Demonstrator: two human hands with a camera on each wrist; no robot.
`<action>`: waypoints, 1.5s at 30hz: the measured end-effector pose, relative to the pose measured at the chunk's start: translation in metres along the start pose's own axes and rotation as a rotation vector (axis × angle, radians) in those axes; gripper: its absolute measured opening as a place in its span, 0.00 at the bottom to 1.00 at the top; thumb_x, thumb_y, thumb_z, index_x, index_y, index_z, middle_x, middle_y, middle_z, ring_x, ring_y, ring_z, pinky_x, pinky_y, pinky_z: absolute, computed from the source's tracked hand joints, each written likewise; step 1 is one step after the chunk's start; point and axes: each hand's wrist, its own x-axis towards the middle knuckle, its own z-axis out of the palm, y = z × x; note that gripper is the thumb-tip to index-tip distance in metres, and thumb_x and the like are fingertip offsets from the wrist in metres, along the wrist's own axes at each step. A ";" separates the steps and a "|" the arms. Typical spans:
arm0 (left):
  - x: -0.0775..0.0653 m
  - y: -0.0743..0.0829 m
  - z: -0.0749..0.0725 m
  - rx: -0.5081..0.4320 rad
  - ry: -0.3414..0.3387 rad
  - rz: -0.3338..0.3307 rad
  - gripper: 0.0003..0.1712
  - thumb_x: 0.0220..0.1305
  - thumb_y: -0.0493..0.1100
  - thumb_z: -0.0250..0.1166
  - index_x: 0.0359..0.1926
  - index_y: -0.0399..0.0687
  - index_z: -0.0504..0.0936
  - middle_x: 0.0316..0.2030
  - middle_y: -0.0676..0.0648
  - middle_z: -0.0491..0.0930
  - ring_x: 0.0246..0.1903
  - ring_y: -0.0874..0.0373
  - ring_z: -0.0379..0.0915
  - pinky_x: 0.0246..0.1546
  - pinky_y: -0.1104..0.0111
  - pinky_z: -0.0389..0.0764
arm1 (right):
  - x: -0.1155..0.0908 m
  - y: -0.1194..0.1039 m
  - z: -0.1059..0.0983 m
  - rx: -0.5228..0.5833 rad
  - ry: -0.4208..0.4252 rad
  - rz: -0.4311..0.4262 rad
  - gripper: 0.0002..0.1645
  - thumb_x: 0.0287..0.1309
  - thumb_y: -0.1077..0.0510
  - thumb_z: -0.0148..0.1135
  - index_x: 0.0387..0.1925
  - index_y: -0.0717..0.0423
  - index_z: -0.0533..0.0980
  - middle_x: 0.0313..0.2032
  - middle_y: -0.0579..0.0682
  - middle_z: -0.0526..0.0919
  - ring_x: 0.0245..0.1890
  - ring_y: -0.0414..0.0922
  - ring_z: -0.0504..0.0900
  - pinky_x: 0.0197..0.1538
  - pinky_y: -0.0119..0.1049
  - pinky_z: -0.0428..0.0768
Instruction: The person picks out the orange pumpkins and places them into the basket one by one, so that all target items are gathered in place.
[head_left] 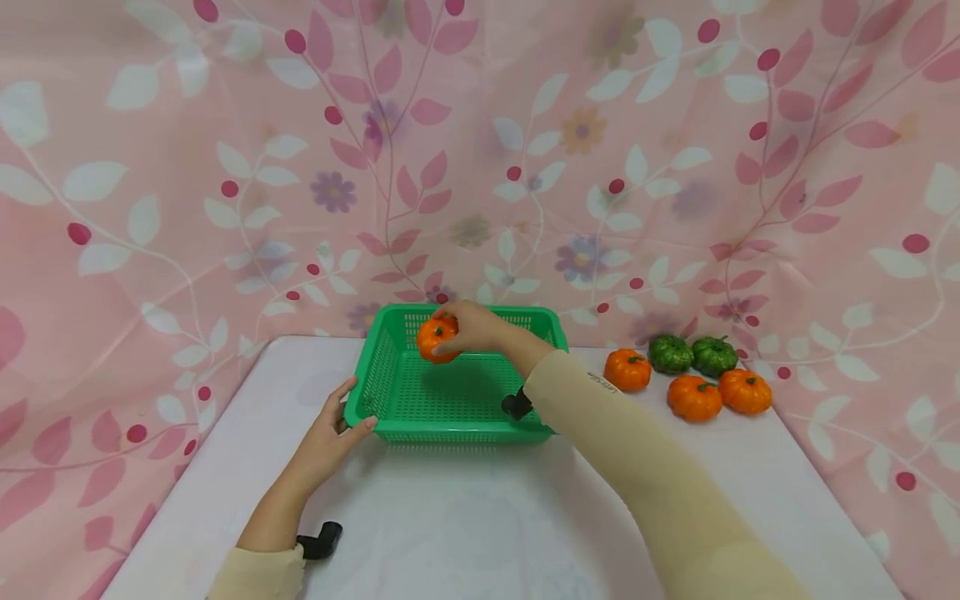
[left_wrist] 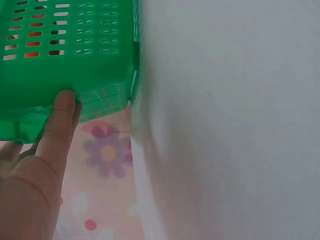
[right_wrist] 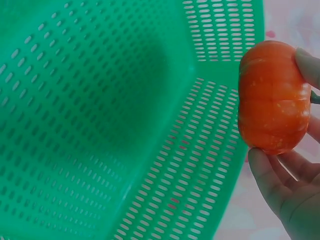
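Observation:
A small orange toy pumpkin (head_left: 432, 340) with a green stem is pinched between the thumb and fingers of my right hand (head_left: 480, 327). It hangs above the back left part of a green plastic basket (head_left: 465, 427). From the right wrist, the pumpkin (right_wrist: 272, 100) appears apart from the slotted basket floor (right_wrist: 100, 100). My left hand (head_left: 335, 429) grips the basket's front left corner, thumb on the front side and fingers along the left. The left wrist view shows fingers (left_wrist: 57, 122) against the perforated basket wall (left_wrist: 65, 72).
On the table's right side sit three orange pumpkins (head_left: 694, 398) and two green pumpkins (head_left: 671, 354), grouped close together. The white-covered table (head_left: 465, 525) meets a pink floral cloth (head_left: 480, 167) behind. Black wrist mounts show at the left wrist (head_left: 321, 540) and right wrist (head_left: 516, 405).

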 end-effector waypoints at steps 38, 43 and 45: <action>-0.001 -0.002 -0.002 -0.033 -0.009 -0.016 0.50 0.71 0.50 0.64 0.80 0.55 0.41 0.72 0.30 0.58 0.67 0.38 0.65 0.61 0.47 0.72 | 0.032 0.039 0.048 0.085 0.028 0.235 0.39 0.58 0.52 0.74 0.69 0.54 0.69 0.67 0.57 0.70 0.63 0.53 0.70 0.64 0.47 0.72; 0.000 -0.003 -0.001 -0.032 -0.004 -0.021 0.49 0.71 0.50 0.64 0.80 0.56 0.42 0.72 0.30 0.58 0.67 0.38 0.64 0.62 0.46 0.71 | 0.033 0.042 0.054 0.112 -0.002 0.227 0.38 0.58 0.54 0.73 0.68 0.53 0.70 0.67 0.58 0.69 0.64 0.54 0.70 0.64 0.47 0.72; 0.002 -0.004 -0.001 -0.034 -0.005 -0.020 0.49 0.71 0.50 0.64 0.80 0.56 0.42 0.72 0.30 0.58 0.67 0.38 0.64 0.62 0.45 0.70 | 0.031 0.043 0.055 0.128 -0.002 0.234 0.37 0.59 0.55 0.73 0.68 0.52 0.70 0.68 0.58 0.68 0.64 0.54 0.70 0.64 0.47 0.72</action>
